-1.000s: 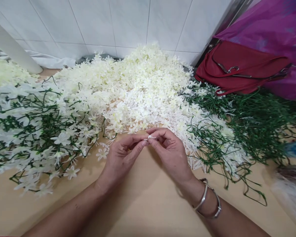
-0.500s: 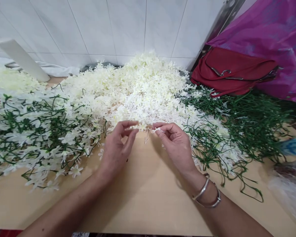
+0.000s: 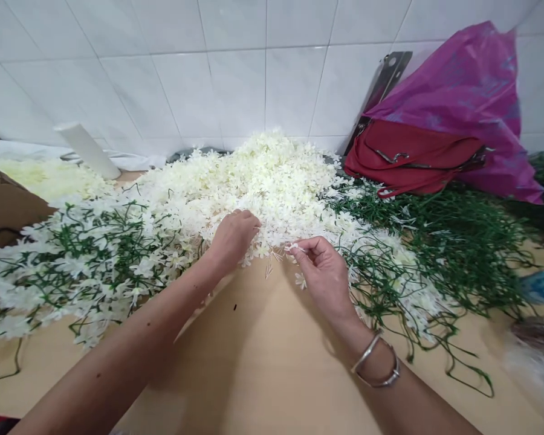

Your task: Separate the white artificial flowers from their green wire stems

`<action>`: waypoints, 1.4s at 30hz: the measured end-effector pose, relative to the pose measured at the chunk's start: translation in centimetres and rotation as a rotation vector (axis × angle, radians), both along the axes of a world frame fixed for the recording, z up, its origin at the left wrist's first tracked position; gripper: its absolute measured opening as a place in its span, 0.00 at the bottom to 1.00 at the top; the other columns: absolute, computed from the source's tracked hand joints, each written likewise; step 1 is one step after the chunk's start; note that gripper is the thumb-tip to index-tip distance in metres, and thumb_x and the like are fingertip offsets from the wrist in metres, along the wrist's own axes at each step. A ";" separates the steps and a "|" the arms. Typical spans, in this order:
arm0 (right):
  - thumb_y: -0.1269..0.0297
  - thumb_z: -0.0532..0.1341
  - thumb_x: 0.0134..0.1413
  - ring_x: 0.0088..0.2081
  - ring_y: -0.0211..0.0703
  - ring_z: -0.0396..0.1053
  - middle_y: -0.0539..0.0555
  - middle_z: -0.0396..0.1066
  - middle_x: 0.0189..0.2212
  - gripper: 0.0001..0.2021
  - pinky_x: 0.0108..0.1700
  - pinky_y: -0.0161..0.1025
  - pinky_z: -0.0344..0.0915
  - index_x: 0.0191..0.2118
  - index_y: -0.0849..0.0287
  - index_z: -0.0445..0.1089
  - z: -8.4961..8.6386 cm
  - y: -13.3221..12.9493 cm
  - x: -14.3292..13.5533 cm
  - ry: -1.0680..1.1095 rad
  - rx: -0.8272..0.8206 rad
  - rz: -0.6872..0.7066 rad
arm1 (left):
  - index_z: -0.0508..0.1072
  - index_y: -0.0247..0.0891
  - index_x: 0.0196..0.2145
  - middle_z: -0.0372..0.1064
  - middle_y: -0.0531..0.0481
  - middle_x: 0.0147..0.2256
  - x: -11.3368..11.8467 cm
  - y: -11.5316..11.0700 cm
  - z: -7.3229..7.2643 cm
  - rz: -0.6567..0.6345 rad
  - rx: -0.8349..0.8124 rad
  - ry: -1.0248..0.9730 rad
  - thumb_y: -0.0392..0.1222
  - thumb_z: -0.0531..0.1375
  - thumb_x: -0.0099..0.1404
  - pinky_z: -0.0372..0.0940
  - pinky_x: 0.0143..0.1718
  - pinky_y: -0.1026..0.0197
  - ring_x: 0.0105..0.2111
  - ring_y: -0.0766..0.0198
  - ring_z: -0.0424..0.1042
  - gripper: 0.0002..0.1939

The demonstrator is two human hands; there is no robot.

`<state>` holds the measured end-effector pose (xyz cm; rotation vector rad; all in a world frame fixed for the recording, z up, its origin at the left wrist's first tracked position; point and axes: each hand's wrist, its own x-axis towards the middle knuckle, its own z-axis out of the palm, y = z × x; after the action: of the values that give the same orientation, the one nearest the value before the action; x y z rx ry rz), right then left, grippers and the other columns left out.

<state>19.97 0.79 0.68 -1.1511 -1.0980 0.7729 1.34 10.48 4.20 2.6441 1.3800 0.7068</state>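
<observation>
A heap of loose white artificial flowers (image 3: 272, 172) spreads in front of me. My left hand (image 3: 236, 237) reaches into the near edge of this heap, palm down, with its fingers curled together. Its fingertips are hidden, so what they pinch cannot be seen. To the right, my right hand (image 3: 324, 272) pinches a small white artificial flower (image 3: 295, 246) between thumb and forefinger, just above the table. Thin pale stamen sticks (image 3: 269, 266) lie on the tabletop between the hands. A single white flower (image 3: 300, 280) rests beside my right hand.
Green-stemmed white flowers (image 3: 86, 260) pile up on the left, near a cardboard box (image 3: 9, 202) and a white roll (image 3: 88, 151). Bundled green stems (image 3: 453, 223) lie on the right. Behind them are a red handbag (image 3: 412, 154) and a purple plastic bag (image 3: 476, 96) by the tiled wall.
My left hand has moved forward into the flower heap and turned palm down. My right hand keeps its pinch in nearly the same place. The view has tilted up, showing more wall.
</observation>
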 end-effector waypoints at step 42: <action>0.70 0.66 0.60 0.41 0.45 0.71 0.52 0.73 0.38 0.04 0.45 0.44 0.66 0.35 0.54 0.77 0.4 -2.2 -2.2 -0.296 0.083 0.153 | 0.80 0.40 0.46 0.82 0.48 0.42 -1.3 -11.3 -1.8 0.147 -0.523 -1.190 0.50 0.68 0.68 0.74 0.48 0.58 0.42 0.61 0.79 0.13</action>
<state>17.77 -1.41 1.09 -1.1435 -1.4656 0.6803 0.08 -0.81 2.37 1.2640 1.1037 1.3536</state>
